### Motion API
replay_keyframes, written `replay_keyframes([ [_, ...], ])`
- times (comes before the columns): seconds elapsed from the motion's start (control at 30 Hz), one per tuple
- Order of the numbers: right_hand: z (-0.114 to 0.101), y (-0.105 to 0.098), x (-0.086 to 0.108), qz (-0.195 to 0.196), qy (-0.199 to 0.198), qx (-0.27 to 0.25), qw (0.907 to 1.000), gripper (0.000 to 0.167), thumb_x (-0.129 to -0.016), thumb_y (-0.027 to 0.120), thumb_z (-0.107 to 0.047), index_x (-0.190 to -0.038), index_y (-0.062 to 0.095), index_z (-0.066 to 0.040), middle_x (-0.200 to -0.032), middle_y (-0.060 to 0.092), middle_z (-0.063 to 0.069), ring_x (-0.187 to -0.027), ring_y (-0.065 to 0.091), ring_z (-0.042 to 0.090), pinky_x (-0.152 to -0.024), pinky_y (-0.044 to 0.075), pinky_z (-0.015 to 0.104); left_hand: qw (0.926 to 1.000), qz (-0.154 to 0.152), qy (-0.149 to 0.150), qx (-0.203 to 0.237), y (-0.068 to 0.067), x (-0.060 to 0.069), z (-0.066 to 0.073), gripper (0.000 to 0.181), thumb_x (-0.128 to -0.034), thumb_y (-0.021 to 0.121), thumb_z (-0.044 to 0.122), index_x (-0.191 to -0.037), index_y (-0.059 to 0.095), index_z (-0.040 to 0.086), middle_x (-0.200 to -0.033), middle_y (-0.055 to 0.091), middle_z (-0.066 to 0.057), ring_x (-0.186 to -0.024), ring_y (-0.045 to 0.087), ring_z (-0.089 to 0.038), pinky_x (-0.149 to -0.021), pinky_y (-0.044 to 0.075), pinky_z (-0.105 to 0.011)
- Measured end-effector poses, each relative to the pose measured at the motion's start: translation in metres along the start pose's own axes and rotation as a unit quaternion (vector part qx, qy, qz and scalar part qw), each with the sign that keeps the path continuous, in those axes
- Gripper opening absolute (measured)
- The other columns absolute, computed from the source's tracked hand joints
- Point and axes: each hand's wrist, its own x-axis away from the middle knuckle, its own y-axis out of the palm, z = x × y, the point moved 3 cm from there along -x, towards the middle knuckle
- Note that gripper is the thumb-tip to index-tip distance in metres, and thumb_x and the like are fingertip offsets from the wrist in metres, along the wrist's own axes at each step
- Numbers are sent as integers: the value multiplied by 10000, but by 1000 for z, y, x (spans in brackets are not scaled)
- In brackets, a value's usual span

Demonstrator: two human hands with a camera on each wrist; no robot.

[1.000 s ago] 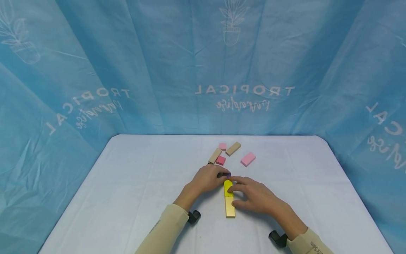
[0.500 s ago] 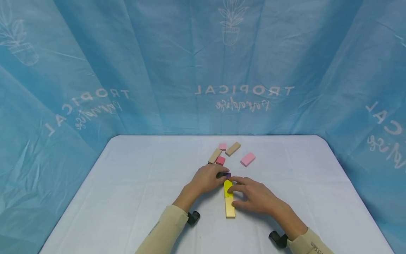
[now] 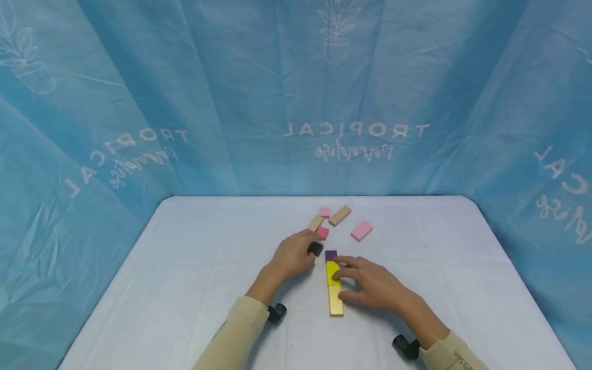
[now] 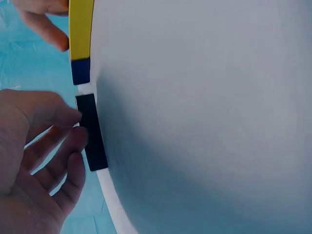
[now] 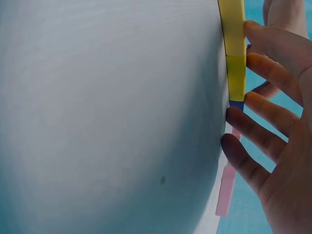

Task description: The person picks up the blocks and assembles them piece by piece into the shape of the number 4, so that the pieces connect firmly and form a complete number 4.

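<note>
A row of blocks lies on the white table: a pale yellow block (image 3: 336, 301) nearest, a bright yellow block (image 3: 332, 273) beyond it, and a small purple block (image 3: 330, 255) at the far end. My left hand (image 3: 290, 255) pinches a black block (image 3: 316, 248) just left of the purple one, with a gap between them; the left wrist view shows thumb and fingertips at the black block's (image 4: 92, 132) side. My right hand (image 3: 372, 283), fingers spread and lightly bent, touches the right side of the yellow blocks.
Beyond the hands lie a red block (image 3: 322, 233), a light pink block (image 3: 325, 212), a larger pink block (image 3: 362, 231) and two wooden blocks, one at the back (image 3: 339, 216) and one partly behind the left fingers. Blue printed cloth (image 3: 296, 103) hangs around the table (image 3: 194, 288).
My left hand has drawn back left from the row with the black block, leaving the purple block in plain sight at the row's end. The right hand has stayed in place.
</note>
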Motion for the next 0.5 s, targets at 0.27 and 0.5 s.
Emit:
replay_keyframes([
  [0.27, 0, 0, 1, 7, -8, 12, 10000, 388, -837, 668, -537, -1175, 667, -348, -1446, 432, -58, -1290, 427, 187, -990, 411, 474, 9997, 54, -112, -199, 1, 0, -9, 432, -826, 712, 125, -1246, 640, 196, -1214, 604, 7, -1039, 585, -180, -927, 474, -387],
  [0.5, 0, 0, 1, 14, -7, 18, 10000, 392, -837, 667, -539, -1178, 666, -346, -1448, 431, -55, -1293, 424, 191, -993, 408, 475, 9993, 169, -79, -321, 3, -3, -11, 350, -828, 724, 173, -1174, 666, 168, -1176, 613, 11, -974, 586, -167, -905, 485, -364],
])
